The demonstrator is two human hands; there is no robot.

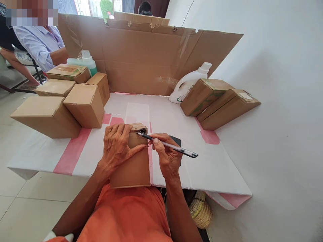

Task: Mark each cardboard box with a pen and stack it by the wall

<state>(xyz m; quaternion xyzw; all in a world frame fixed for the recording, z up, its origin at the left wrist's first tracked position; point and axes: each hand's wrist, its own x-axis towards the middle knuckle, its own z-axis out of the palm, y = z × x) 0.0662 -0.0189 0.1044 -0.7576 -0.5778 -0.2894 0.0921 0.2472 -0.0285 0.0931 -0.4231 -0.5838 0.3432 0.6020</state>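
A brown cardboard box [131,168] stands at the table's front edge, close against my body. My left hand [117,143] grips it at the upper left, with fingers bent over the top edge and the thumb stretched across the front face. In my right hand [166,153] is a clear pen [176,147] with a black tip section, held in a writing grip. The pen's tip touches the box's upper right corner, beside a dark, torn-looking patch [142,130]. Partly hidden behind my right hand lies a flat black object [176,140] on the table.
Several cardboard boxes [83,101] stand at the left, near a bottle of green liquid [92,67]. On the right, a white jug [189,80] stands beside more boxes [224,107]. A cardboard panel [146,60] rises behind the table [202,164]. A person's sleeve [37,43] shows at left.
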